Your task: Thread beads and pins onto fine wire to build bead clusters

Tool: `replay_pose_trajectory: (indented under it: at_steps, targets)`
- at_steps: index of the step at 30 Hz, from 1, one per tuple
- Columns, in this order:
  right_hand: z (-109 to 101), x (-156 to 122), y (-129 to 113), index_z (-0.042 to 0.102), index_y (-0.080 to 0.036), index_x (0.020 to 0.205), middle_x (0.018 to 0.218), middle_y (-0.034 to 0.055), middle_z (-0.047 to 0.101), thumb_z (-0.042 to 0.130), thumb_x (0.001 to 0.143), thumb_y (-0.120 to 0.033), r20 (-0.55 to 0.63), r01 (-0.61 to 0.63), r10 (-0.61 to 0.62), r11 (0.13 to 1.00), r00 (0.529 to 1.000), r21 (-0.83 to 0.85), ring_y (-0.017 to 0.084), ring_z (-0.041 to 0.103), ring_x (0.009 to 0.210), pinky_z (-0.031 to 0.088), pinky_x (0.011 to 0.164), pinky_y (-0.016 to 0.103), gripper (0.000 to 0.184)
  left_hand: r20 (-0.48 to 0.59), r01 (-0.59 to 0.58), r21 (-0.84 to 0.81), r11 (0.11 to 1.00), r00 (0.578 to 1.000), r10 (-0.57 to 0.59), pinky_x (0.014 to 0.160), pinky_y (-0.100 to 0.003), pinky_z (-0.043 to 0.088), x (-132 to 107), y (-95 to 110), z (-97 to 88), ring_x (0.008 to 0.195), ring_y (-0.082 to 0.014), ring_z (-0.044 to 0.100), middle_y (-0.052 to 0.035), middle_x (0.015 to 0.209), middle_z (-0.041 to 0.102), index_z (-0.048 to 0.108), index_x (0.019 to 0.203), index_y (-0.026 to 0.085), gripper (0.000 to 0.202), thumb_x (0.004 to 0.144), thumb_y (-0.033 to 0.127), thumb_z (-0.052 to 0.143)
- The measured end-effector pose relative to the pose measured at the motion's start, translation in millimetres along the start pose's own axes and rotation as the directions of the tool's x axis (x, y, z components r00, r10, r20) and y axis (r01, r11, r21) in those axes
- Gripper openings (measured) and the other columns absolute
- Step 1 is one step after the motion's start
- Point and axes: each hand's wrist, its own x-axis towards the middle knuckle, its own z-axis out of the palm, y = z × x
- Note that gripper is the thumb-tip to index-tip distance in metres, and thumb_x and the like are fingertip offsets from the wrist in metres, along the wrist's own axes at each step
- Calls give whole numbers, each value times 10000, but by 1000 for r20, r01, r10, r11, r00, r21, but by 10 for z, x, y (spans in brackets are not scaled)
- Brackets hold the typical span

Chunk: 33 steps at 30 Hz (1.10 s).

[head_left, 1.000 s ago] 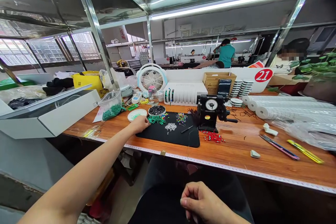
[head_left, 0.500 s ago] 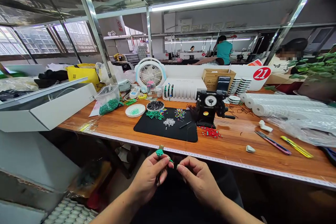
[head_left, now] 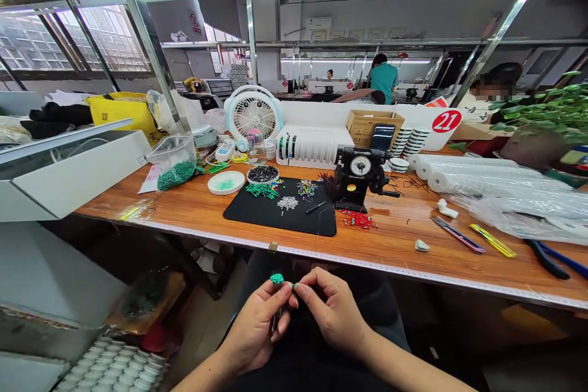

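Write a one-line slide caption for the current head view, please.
Left hand holding a green bead cluster, right hand pinching a tiny green piece, before a wooden bench with a black mat.

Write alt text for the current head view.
The left hand holds a green bead cluster over the lap; the right hand touches a small green piece beside it. Beyond, a bench bears a fan, a black machine and a mat with bead piles.

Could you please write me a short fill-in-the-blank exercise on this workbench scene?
1. The left hand holds a bunch with round tips coloured ____.
2. The largest red circle bears the number ____.
3. The pile just in front of the black machine is mainly ____.

Missing words: green; 21; red.
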Motion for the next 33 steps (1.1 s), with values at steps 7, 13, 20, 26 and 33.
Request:
replay_pose_trajectory:
  at_steps: [7, 13, 20, 26, 33]
  targets:
    - [-35, 14, -23, 628, -141, 692, 622, 4, 555, 585, 796, -346, 8, -169, 169, 981, 986, 98, 119, 435, 582, 343, 558, 243, 234, 33, 25, 6, 1000, 999, -25, 308, -153, 140, 5, -64, -56, 289, -5, 319, 58, 505, 529, 511, 721, 160, 236, 735, 343, 659]
    - [17, 3, 0, 556, -147, 608, 482, -40, 486, 648, 725, -307, 84, -299, 287, 893, 954, 337, 81, 385, 452, 309, 472, 221, 219, 58, 25, -46, 999, 998, -22, 312, -163, 136, 31, -83, -55, 293, -21, 260, 91, 411, 406, 476, 693, 175, 233, 768, 334, 628]
    - [70, 3, 8, 543, -140, 629, 621, 43, 638, 689, 689, -330, 116, -347, 337, 782, 934, 518, 158, 586, 598, 457, 571, 261, 247, 54, 52, -94, 994, 997, -48, 327, -158, 127, 35, -97, -70, 298, -16, 266, 91, 401, 405, 462, 674, 173, 254, 761, 333, 638]
    - [55, 19, -3, 585, -133, 643, 617, 45, 641, 678, 711, -364, 84, -327, 328, 817, 941, 476, 149, 581, 598, 446, 556, 239, 259, 48, 50, -52, 997, 998, -47, 316, -163, 129, 39, -99, -62, 290, -21, 274, 90, 393, 416, 461, 675, 177, 280, 726, 361, 666]
    - [37, 52, 9, 682, -111, 710, 523, 0, 541, 644, 741, -414, 40, -341, 346, 888, 938, 308, 68, 387, 421, 271, 403, 201, 307, 2, 29, 99, 995, 1000, -30, 301, -161, 156, 19, -95, -8, 278, -29, 270, 90, 367, 404, 467, 663, 184, 321, 689, 419, 684]
